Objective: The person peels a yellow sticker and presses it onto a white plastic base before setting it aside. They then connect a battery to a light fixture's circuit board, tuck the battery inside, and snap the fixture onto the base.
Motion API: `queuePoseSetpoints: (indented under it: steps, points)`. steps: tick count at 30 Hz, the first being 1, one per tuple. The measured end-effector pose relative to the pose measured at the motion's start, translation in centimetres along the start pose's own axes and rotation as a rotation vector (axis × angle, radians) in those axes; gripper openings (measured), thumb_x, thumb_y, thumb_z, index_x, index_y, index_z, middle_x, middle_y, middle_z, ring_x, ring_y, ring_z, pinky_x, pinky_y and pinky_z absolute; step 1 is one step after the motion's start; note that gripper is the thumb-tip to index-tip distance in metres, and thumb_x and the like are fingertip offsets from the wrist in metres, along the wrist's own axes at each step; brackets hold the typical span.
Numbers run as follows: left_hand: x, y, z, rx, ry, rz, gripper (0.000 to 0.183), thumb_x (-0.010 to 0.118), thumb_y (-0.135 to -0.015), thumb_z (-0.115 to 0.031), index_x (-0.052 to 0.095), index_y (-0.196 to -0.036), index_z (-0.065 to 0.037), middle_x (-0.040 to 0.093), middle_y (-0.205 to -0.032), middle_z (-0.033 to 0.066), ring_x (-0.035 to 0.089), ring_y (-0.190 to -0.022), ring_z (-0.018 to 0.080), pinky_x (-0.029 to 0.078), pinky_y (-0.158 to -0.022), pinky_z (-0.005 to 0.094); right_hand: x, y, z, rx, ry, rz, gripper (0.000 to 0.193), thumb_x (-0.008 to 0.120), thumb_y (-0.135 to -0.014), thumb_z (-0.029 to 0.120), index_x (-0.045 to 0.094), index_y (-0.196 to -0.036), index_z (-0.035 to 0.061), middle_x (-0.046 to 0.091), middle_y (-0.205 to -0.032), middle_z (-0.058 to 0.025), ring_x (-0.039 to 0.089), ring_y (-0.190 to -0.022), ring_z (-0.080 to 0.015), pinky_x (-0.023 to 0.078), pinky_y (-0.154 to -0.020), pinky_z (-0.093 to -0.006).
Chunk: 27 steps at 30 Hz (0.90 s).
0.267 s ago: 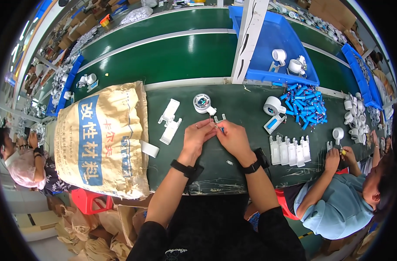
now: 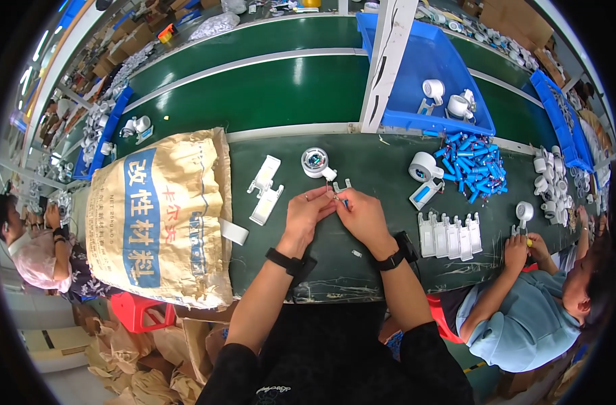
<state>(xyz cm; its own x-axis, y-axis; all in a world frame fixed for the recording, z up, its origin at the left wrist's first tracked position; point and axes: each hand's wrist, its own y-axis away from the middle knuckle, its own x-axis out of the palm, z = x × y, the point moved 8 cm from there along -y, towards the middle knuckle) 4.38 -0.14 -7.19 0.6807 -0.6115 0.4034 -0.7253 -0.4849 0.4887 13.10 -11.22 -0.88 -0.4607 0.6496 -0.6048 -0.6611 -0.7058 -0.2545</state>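
My left hand and my right hand meet over the bench with fingertips pinched together. Between them run thin wires from a round white lamp head, which lies face up just beyond, its open face showing electronic parts. A white plastic bracket shows beyond my right fingers; a bit of blue beside it is mostly covered. Left of the hands lie two white plastic covers. To the right rests another white lamp head joined to a white cover holding a blue battery.
A large printed sack stands at left. Blue batteries are heaped at right, with a row of white covers nearer me. Behind a white post sits a blue tray on the green conveyor. A co-worker works at right.
My hands keep almost the same pinch on the wires. The view has shifted very slightly. At right, the co-worker's hands have moved a little around a small yellow piece.
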Motion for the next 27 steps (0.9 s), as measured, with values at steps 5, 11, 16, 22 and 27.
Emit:
queuePoseSetpoints:
  steps: [5, 11, 16, 22, 27]
  points:
    - [-0.2, -0.1, 0.2, -0.006, -0.006, 0.004, 0.030, 0.068, -0.094, -0.011, 0.063, -0.118, 0.006, 0.071, -0.103, 0.0117, 0.070, -0.091, 0.0185, 0.057, -0.086, 0.0303, 0.0, 0.0, 0.0, -0.020, -0.011, -0.015, 0.011, 0.068, -0.087, 0.016, 0.065, -0.091, 0.0068, 0.068, -0.078, -0.0167, 0.065, -0.068, -0.0377, 0.050, -0.058, -0.0456]
    - [-0.4, 0.1, 0.1, -0.006, -0.006, -0.006, 0.030, 0.068, -0.094, -0.010, 0.062, -0.118, 0.006, 0.070, -0.104, 0.0117, 0.070, -0.091, 0.0184, 0.058, -0.086, 0.0302, 0.1, 0.2, 0.3, -0.048, -0.026, -0.024, 0.011, 0.068, -0.086, 0.015, 0.065, -0.092, 0.0068, 0.068, -0.079, -0.0169, 0.066, -0.069, -0.0379, 0.050, -0.058, -0.0456]
    - [0.3, -0.3, 0.3, -0.027, -0.017, 0.040, 0.033, 0.068, -0.094, -0.016, 0.062, -0.119, 0.005, 0.070, -0.103, 0.0115, 0.070, -0.090, 0.0195, 0.057, -0.086, 0.0313, -0.4, 0.2, -0.1, -0.022, -0.034, -0.009, 0.013, 0.070, -0.084, 0.015, 0.065, -0.093, 0.0066, 0.068, -0.079, -0.0171, 0.067, -0.070, -0.0370, 0.051, -0.059, -0.0446]
    - [2.5, -3.8, -2.8, -0.140, -0.320, -0.009, 0.043, 0.077, -0.086, -0.035, 0.064, -0.105, 0.001, 0.070, -0.091, 0.0127, 0.071, -0.074, 0.0228, 0.061, -0.068, 0.0337, -5.8, -0.7, 1.3, 0.060, -0.101, -0.037, 0.025, 0.074, -0.086, 0.016, 0.069, -0.109, 0.0095, 0.056, -0.063, -0.0074, 0.054, -0.054, -0.0163, 0.045, -0.054, -0.0320]
    - [3.7, -11.6, -4.8, -0.077, -0.320, -0.040, 0.021, 0.071, -0.089, -0.016, 0.065, -0.100, 0.000, 0.070, -0.088, 0.0134, 0.071, -0.070, 0.0242, 0.062, -0.061, 0.0360, -17.0, 0.2, -4.8, 0.251, 0.395, -0.401, 0.042, 0.074, -0.084, 0.019, 0.065, -0.124, 0.0084, 0.059, -0.064, -0.0114, 0.060, -0.057, -0.0255, 0.047, -0.056, -0.0375]
